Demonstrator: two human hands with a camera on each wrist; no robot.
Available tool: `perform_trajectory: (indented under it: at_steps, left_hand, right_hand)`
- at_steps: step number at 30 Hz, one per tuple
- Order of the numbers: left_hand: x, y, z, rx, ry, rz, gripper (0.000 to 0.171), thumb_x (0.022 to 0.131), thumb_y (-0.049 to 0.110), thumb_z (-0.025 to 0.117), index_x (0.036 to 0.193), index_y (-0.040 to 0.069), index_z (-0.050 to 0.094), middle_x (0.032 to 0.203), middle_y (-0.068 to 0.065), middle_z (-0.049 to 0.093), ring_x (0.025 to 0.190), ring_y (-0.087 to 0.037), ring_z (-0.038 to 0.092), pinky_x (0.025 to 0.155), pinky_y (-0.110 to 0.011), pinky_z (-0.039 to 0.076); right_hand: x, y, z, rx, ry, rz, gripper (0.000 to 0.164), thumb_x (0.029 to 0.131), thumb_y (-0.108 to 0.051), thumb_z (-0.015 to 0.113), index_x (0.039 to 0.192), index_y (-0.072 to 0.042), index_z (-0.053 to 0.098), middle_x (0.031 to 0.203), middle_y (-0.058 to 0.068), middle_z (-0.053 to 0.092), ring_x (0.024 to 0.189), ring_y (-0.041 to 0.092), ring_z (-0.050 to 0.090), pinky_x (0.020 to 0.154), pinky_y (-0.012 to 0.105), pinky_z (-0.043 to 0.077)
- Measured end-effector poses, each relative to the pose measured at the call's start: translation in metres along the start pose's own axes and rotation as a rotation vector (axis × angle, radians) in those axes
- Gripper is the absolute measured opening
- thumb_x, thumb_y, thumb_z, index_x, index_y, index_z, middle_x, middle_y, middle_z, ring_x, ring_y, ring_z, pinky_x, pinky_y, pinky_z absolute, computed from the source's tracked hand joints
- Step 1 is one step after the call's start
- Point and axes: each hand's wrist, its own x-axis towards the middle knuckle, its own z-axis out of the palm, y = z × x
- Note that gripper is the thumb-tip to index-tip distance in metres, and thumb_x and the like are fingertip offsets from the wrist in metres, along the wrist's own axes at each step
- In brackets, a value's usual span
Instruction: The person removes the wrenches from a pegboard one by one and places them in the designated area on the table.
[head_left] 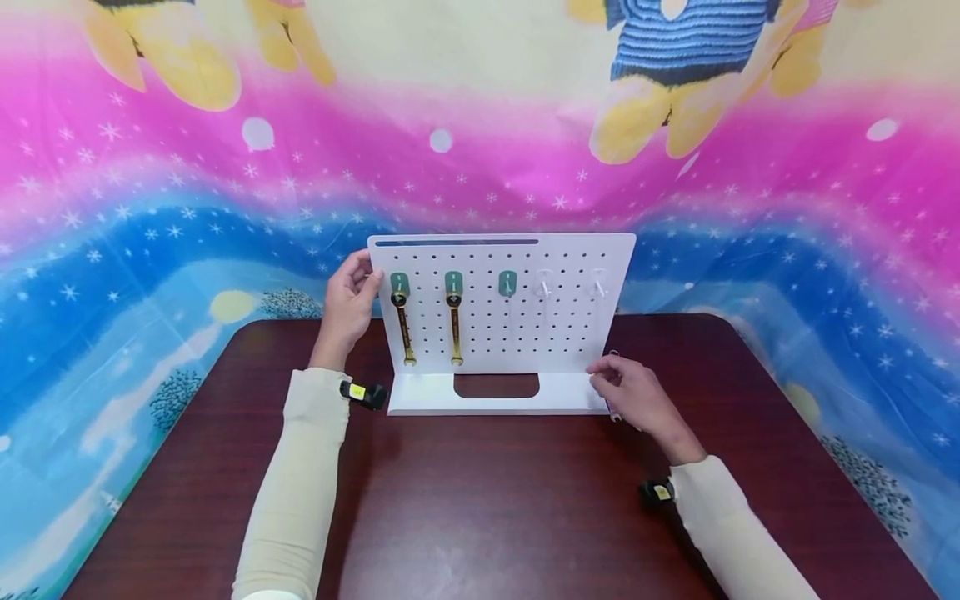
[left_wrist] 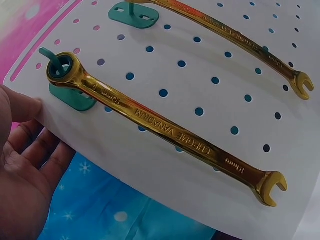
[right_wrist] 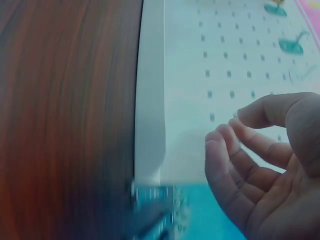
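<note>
A white pegboard [head_left: 498, 360] stands upright on the table. Two gold combination wrenches hang side by side on green hooks: the left wrench [left_wrist: 165, 127] and another wrench [head_left: 455, 329] to its right. At the board's upper left edge, my left hand [head_left: 348, 304] grips the rim, thumb in front and fingers behind. My right hand [head_left: 633, 392] is by the lower right corner, fingers loosely bent, nothing visible between them. Beside that corner a small shiny metal thing [head_left: 616, 416] shows, mostly hidden by the hand; its kind is unclear.
A third green hook [head_left: 507, 283] and two clear hooks, one left [head_left: 544, 285] and one right [head_left: 598, 285], carry nothing. The board's white base [head_left: 420, 400] has a cutout and rests on the dark wooden table [head_left: 480, 500]. A colourful printed cloth [head_left: 487, 183] hangs behind.
</note>
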Motion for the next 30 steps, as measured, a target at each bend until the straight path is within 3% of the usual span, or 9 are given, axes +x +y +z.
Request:
perform_trajectory:
  at_steps: [8,15,23,30]
  left_hand:
    - [-0.002,-0.003,0.0,-0.016,-0.003,0.007,0.034,0.108,0.015,0.056,0.14,0.006,0.059,0.12,-0.016,0.066,0.107,-0.025,0.065,0.097,-0.044,0.05]
    - [-0.001,-0.003,0.0,-0.031,0.011,0.026,0.033,0.108,0.014,0.057,0.14,0.006,0.059,0.12,-0.015,0.066,0.106,-0.025,0.065,0.094,-0.041,0.051]
    - [0.0,-0.005,0.001,-0.031,0.021,0.026,0.033,0.107,0.015,0.057,0.14,0.008,0.06,0.119,-0.015,0.067,0.106,-0.025,0.065,0.095,-0.041,0.051]
    - [-0.001,-0.006,0.002,-0.03,0.026,0.032,0.034,0.107,0.014,0.057,0.14,0.007,0.06,0.119,-0.015,0.067,0.105,-0.024,0.065,0.095,-0.04,0.05]
  right_hand:
    - [0.016,-0.03,0.042,0.097,0.017,-0.181,0.021,0.099,-0.009,0.068,0.118,0.001,0.072,0.103,0.011,0.072,0.084,0.027,0.071,0.066,0.033,0.058]
    - [0.037,-0.062,0.077,0.147,-0.005,-0.315,0.025,0.098,-0.003,0.067,0.123,0.0,0.07,0.113,0.011,0.073,0.099,0.025,0.07,0.087,0.04,0.056]
    - [0.051,-0.091,0.109,0.197,-0.092,-0.316,0.036,0.1,-0.004,0.063,0.136,-0.005,0.064,0.127,0.01,0.069,0.112,0.023,0.066,0.096,0.038,0.053]
    - [0.059,-0.107,0.122,0.236,-0.057,-0.313,0.042,0.098,0.0,0.06,0.14,-0.007,0.063,0.129,0.007,0.068,0.116,0.018,0.065,0.096,0.033,0.052]
